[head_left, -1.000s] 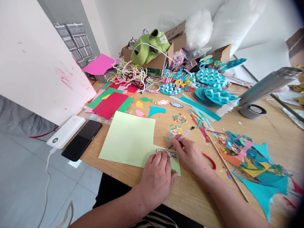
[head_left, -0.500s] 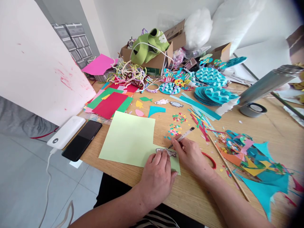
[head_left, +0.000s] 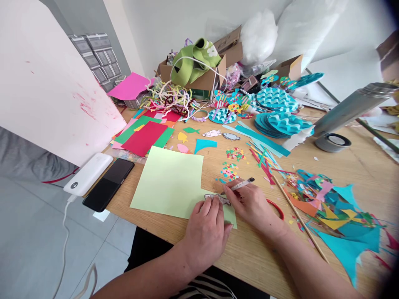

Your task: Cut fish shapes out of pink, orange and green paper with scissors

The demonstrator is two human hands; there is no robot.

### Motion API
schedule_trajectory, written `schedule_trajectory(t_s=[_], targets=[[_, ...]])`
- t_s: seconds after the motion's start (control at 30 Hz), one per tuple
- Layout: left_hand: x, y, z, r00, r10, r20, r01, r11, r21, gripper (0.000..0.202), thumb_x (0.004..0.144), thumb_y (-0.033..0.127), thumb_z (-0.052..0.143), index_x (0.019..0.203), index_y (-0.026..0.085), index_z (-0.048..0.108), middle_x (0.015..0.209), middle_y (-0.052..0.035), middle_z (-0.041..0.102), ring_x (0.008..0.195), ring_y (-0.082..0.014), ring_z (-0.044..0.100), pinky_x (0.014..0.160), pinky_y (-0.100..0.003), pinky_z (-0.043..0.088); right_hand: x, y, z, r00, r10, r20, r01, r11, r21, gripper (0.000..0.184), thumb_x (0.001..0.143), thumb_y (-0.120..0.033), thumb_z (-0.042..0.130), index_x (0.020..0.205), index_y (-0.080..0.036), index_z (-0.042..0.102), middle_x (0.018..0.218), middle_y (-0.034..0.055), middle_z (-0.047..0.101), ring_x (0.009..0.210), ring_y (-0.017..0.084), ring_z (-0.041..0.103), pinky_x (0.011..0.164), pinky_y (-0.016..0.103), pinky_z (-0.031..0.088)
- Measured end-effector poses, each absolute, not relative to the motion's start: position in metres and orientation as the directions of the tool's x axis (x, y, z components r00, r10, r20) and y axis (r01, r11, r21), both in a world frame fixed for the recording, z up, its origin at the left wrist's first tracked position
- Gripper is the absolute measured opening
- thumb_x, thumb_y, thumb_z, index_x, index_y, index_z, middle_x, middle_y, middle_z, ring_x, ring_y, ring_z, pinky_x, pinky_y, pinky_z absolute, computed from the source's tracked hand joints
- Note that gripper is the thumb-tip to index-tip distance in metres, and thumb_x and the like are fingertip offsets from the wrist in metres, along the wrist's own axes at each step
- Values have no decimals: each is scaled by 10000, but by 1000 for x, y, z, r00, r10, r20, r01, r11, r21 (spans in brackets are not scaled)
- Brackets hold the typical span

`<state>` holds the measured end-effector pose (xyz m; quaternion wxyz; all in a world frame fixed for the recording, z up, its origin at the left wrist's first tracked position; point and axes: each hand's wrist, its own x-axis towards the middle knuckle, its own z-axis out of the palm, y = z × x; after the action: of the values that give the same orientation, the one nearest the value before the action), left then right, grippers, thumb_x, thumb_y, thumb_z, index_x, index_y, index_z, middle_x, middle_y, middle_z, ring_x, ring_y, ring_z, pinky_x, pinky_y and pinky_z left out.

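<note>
A light green sheet of paper [head_left: 170, 180] lies at the table's front edge, with a corner cut away at its upper right. On its narrow right part rests a small paper fish cutout [head_left: 225, 200] with dark outlines. My left hand [head_left: 207, 226] lies with fingers stretched flat over the cutout, pressing it to the sheet and covering its middle. Pinched in my right hand [head_left: 249, 203] is a slim pen [head_left: 244, 184], its tip down at the cutout's upper edge and its dark end pointing up to the right. Red scissors handles [head_left: 277, 208] show partly behind my right wrist.
Small paper fish [head_left: 191, 130] and confetti dots [head_left: 229, 170] lie beyond the sheet. To the right are a wooden stick [head_left: 299, 218], a heap of paper scraps [head_left: 330, 203] and a steel flask [head_left: 355, 109]. A phone [head_left: 109, 185] and white power bank [head_left: 88, 174] sit left.
The pen has tilted lower to the right, its upper end dropping, while its tip stays near the fish's upper edge. My left hand keeps its place.
</note>
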<state>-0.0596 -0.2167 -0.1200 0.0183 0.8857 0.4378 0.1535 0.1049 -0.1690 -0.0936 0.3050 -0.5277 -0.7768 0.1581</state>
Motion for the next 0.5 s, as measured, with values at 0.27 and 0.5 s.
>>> schedule_trajectory(t_s=[0.27,0.5], targets=[[-61,-217,-119,576,781,242,770,-618,162,520,933,400,440,1296,33,506,1333,-167,541,1230,-281,464,1012,-416,401,108,-168,-93,-321,886,336,657,463,-594,315,972,-254,428,683,-200,541,719,63,645,621,167,566,623,302,431],[-61,-217,-119,574,780,248,769,-618,164,513,933,393,438,1292,33,510,1330,-173,540,1222,-288,473,1002,-415,405,107,-169,-92,-324,883,341,656,469,-592,317,971,-266,427,688,-193,549,711,65,646,614,164,566,618,299,433]])
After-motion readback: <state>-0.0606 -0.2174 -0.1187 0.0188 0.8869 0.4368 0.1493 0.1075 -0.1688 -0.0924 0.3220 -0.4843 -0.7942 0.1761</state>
